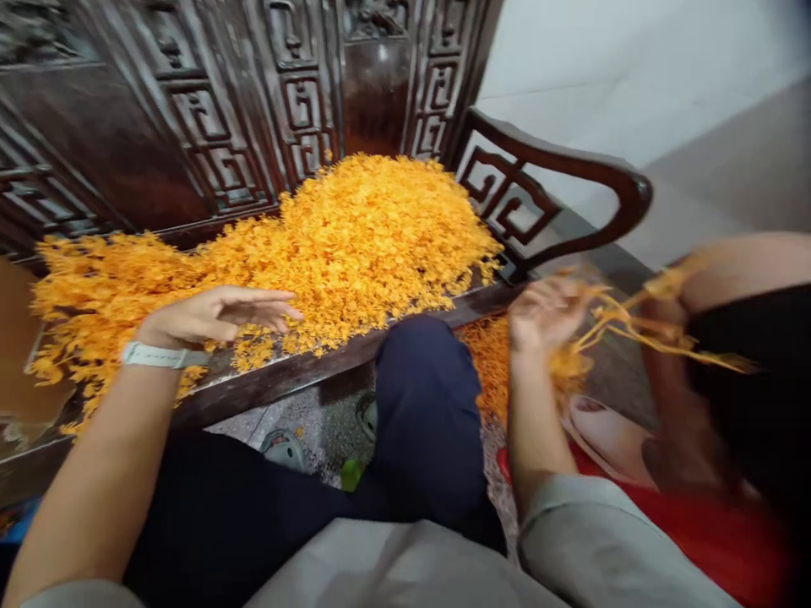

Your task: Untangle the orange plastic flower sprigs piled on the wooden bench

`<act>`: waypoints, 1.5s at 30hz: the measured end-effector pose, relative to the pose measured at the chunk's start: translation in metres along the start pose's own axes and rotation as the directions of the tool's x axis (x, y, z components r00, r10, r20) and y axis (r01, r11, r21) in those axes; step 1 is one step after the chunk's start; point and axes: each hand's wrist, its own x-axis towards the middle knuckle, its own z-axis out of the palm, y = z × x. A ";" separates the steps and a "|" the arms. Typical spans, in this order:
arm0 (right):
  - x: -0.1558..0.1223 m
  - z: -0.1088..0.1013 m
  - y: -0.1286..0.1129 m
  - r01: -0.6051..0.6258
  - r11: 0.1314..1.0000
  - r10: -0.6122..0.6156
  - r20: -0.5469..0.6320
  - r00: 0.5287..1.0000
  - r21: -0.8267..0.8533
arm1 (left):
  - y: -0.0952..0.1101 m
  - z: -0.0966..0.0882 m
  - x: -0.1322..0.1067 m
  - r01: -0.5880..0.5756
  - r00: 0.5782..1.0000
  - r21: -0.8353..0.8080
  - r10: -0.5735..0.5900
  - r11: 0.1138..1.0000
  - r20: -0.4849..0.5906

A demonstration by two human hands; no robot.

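A large heap of small orange artificial-looking flowers (380, 236) covers the seat of a dark carved wooden bench. My left hand (219, 317), with a pale watch strap (158, 355) at the wrist, hovers over the heap's near edge. Its fingers are apart and nothing is in them. Off to the right, past the bench's front edge, my right hand (548, 308) is curled round a yellow-orange flower stem (624, 321) with thin branches. That hand and the stem are smeared by motion, so the grip's details are hard to see.
The bench's armrest (570, 169) curves out on the right, near my right hand. More orange flowers (491, 363) lie below the bench edge. Another person's leg (748, 270) is close at right, by something red (703, 532). A cardboard box (19, 338) stands at left.
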 end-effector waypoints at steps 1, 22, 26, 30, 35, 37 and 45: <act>-0.008 -0.036 0.012 -0.078 0.991 0.076 -0.024 0.997 -0.111 | -0.002 -0.006 0.002 0.019 0.998 -0.030 -0.020 0.999 -0.058; -0.110 -0.018 0.142 -0.220 0.786 0.511 0.407 0.757 -0.578 | -0.038 -0.039 -0.090 0.668 0.461 0.541 0.287 0.511 -0.840; -0.123 0.027 0.194 0.459 0.639 0.516 0.787 0.339 -0.617 | -0.070 -0.038 -0.105 0.789 0.563 0.581 0.147 0.198 -0.814; -0.128 0.043 0.242 0.896 0.326 0.600 0.798 0.052 -0.303 | -0.091 -0.043 -0.103 0.767 0.578 0.611 0.203 0.195 -0.790; -0.136 0.059 0.263 0.967 0.126 0.600 0.794 0.103 -0.221 | -0.106 -0.062 -0.090 0.704 0.571 0.623 0.250 0.340 -0.782; -0.144 0.071 0.263 0.965 0.082 0.600 0.785 0.153 -0.250 | -0.110 -0.071 -0.087 0.690 0.517 0.594 0.291 0.415 -0.805; -0.177 0.160 0.306 0.890 0.268 0.372 0.892 0.258 -0.369 | -0.100 -0.086 -0.069 0.472 0.281 0.559 0.485 0.682 -0.828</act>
